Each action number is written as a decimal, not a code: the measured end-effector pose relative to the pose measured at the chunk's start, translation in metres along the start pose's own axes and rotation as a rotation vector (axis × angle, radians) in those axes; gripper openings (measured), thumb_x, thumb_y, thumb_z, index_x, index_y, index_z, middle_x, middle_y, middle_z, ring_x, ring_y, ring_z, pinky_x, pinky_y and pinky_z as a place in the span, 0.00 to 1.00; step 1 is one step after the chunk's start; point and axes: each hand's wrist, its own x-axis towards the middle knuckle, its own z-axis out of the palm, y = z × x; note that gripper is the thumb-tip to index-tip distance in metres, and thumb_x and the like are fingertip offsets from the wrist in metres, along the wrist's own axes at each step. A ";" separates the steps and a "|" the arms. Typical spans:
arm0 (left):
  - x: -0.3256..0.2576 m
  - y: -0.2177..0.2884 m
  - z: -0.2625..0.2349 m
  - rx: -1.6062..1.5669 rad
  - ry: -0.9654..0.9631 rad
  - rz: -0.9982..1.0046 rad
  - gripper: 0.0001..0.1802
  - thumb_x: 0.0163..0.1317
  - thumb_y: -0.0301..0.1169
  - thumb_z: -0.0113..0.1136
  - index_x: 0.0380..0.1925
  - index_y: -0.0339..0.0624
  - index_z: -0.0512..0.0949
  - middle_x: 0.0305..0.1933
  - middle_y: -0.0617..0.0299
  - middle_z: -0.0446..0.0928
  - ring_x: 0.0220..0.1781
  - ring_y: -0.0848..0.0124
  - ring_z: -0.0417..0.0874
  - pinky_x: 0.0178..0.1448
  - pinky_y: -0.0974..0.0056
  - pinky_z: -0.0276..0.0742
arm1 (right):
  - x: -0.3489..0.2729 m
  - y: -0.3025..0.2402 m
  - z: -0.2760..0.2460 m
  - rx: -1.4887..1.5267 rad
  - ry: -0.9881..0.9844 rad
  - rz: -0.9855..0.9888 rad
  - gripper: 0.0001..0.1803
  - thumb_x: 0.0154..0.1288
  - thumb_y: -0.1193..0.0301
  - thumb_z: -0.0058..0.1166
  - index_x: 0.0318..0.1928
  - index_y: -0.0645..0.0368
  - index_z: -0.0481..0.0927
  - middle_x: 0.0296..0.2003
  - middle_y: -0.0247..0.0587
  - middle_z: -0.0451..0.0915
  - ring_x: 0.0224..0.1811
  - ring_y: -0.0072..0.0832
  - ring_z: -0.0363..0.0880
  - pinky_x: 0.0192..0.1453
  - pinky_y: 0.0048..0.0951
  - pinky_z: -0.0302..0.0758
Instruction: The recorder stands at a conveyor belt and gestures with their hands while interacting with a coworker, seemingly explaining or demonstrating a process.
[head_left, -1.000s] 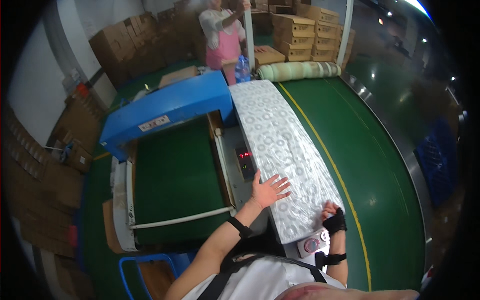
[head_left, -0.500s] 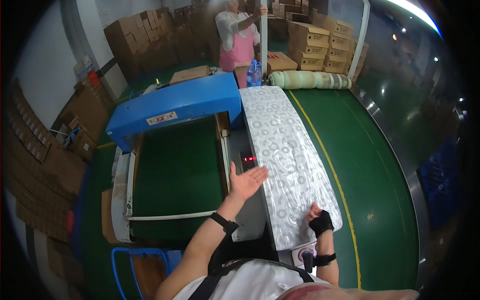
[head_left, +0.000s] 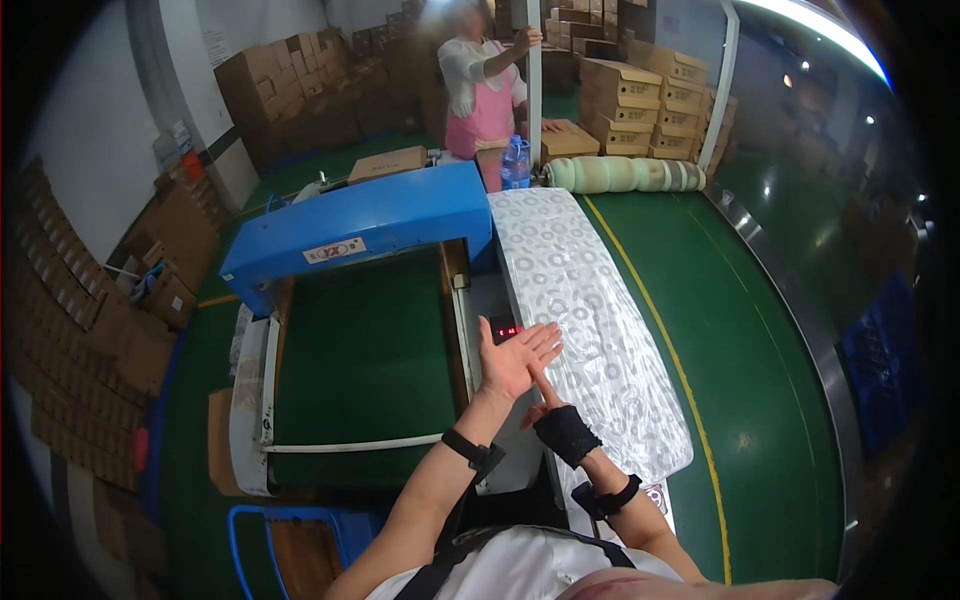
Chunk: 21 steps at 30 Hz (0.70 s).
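My left hand (head_left: 515, 362) is held palm up with its fingers spread, in the air beside the long board with a shiny grey ring-patterned cover (head_left: 585, 320). My right hand (head_left: 562, 428), in a black fingerless glove, points its index finger at the base of the left hand's fingers and seems to touch it. Its other fingers are partly curled and I see nothing in them. Behind my left fingers is a small display with red lights (head_left: 508, 331). On the left stands a blue arch-shaped machine (head_left: 360, 215) over a green conveyor belt (head_left: 365, 350).
A person in a pink apron (head_left: 480, 110) stands beyond the machine, one hand on a white post (head_left: 535, 80). A blue-tinted plastic bottle (head_left: 515, 163) is at the board's far end. A wide green belt (head_left: 730, 380) runs on the right. Stacked cartons (head_left: 620, 100) stand behind.
My right hand has left the near end of the covered board and come left to my left palm, index finger out. My left hand has shifted slightly right, its fingers spreading.
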 end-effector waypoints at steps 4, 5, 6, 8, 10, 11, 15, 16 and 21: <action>-0.009 -0.001 -0.003 -0.061 0.109 0.001 0.53 0.45 0.65 0.33 0.53 0.24 0.34 0.59 0.40 0.38 0.62 0.52 0.41 0.62 0.53 0.41 | -0.016 -0.004 -0.018 0.256 0.019 0.031 0.30 0.50 0.79 0.36 0.57 0.53 0.51 0.19 0.39 0.74 0.18 0.18 0.69 0.23 0.18 0.65; -0.011 -0.001 -0.004 -0.099 0.121 -0.007 0.54 0.45 0.65 0.34 0.53 0.25 0.34 0.59 0.41 0.38 0.62 0.53 0.41 0.62 0.51 0.42 | -0.022 -0.008 -0.028 0.311 0.053 0.224 0.28 0.50 0.78 0.38 0.55 0.55 0.54 0.20 0.37 0.74 0.13 0.16 0.64 0.19 0.17 0.62; -0.017 -0.001 -0.007 -0.095 0.126 -0.003 0.54 0.45 0.65 0.34 0.53 0.25 0.34 0.59 0.41 0.38 0.62 0.53 0.41 0.62 0.51 0.42 | -0.031 0.002 -0.032 0.436 0.093 0.208 0.26 0.50 0.77 0.40 0.54 0.56 0.57 0.20 0.37 0.74 0.12 0.13 0.59 0.15 0.14 0.58; -0.023 -0.006 -0.017 -0.057 0.208 -0.037 0.55 0.44 0.65 0.36 0.53 0.25 0.34 0.59 0.41 0.38 0.62 0.53 0.41 0.61 0.49 0.42 | -0.054 0.031 -0.043 0.599 0.232 0.286 0.23 0.51 0.77 0.40 0.51 0.55 0.60 0.19 0.37 0.72 0.11 0.15 0.58 0.15 0.16 0.57; -0.022 -0.014 -0.024 -0.043 0.235 -0.098 0.55 0.43 0.65 0.37 0.53 0.23 0.35 0.59 0.40 0.40 0.61 0.52 0.44 0.60 0.47 0.43 | -0.080 0.056 -0.061 0.903 0.372 0.484 0.20 0.51 0.78 0.39 0.48 0.55 0.63 0.18 0.37 0.69 0.11 0.16 0.56 0.14 0.18 0.56; -0.020 -0.012 -0.025 -0.063 0.264 -0.105 0.55 0.43 0.64 0.37 0.52 0.23 0.36 0.58 0.39 0.41 0.61 0.51 0.45 0.60 0.47 0.43 | -0.094 0.071 -0.069 1.051 0.412 0.514 0.18 0.51 0.78 0.36 0.46 0.55 0.64 0.18 0.38 0.68 0.11 0.18 0.54 0.14 0.19 0.54; 0.017 -0.004 -0.024 -0.056 0.168 -0.025 0.44 0.51 0.55 0.37 0.50 0.19 0.47 0.54 0.35 0.52 0.57 0.49 0.54 0.60 0.51 0.49 | -0.146 0.086 -0.082 0.997 0.432 0.462 0.19 0.50 0.78 0.37 0.46 0.55 0.65 0.17 0.37 0.67 0.12 0.18 0.55 0.15 0.18 0.54; 0.030 -0.003 -0.018 -0.025 0.122 0.030 0.40 0.54 0.52 0.35 0.48 0.18 0.50 0.52 0.36 0.55 0.56 0.48 0.56 0.60 0.52 0.49 | -0.151 0.083 -0.083 0.942 0.409 0.398 0.19 0.51 0.77 0.37 0.46 0.56 0.65 0.17 0.37 0.67 0.12 0.17 0.55 0.15 0.18 0.53; 0.061 -0.002 0.029 -0.171 -0.059 0.086 0.46 0.53 0.57 0.31 0.53 0.25 0.32 0.59 0.37 0.37 0.61 0.49 0.41 0.63 0.52 0.39 | -0.100 -0.004 -0.068 0.218 0.364 0.238 0.30 0.49 0.80 0.36 0.56 0.52 0.54 0.16 0.35 0.71 0.18 0.17 0.67 0.25 0.18 0.65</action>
